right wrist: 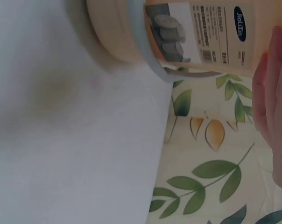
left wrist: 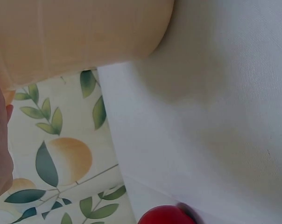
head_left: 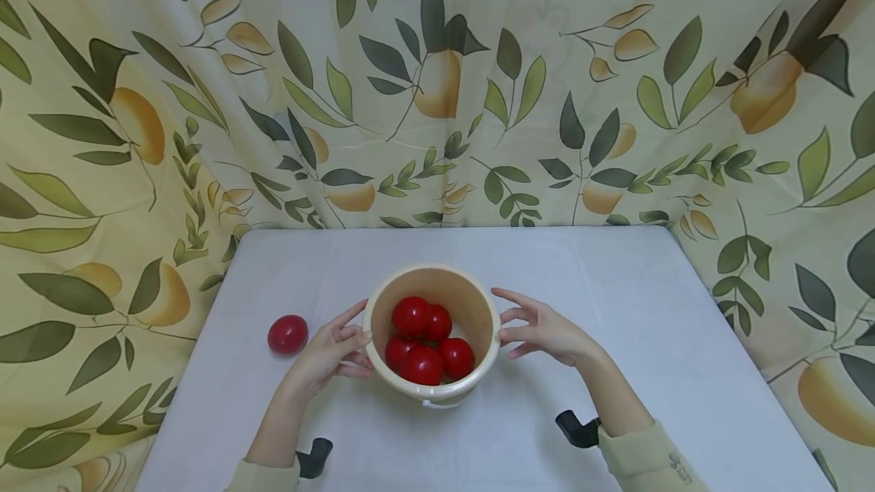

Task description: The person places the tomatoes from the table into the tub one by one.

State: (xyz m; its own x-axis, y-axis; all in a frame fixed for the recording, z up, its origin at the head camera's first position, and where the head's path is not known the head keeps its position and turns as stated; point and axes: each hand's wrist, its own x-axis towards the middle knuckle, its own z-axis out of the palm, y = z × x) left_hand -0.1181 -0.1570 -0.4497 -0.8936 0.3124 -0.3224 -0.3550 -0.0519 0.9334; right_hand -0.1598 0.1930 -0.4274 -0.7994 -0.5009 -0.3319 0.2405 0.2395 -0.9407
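Note:
A cream plastic bucket [head_left: 431,393] stands between both hands on the table, with several glossy red round balls [head_left: 421,364] lying inside. At its left side is my left hand [head_left: 335,348], thumb at the rim and fingers spread along the wall. My right hand [head_left: 547,331] is on the opposite side, its extended fingertips right at the bucket's wall. In the right wrist view, fingers [right wrist: 271,88] lie against the bucket beside a printed label [right wrist: 218,35]. Another red ball [head_left: 288,335] sits on the table, left of my left hand.
A white cloth covers the table [head_left: 601,279]. Behind and beside it hangs a curtain [head_left: 492,97] patterned with leaves and fruit. The bucket's pale handle [head_left: 443,404] hangs down at the near side. Black wrist mounts [head_left: 577,429] stick out from both wrists.

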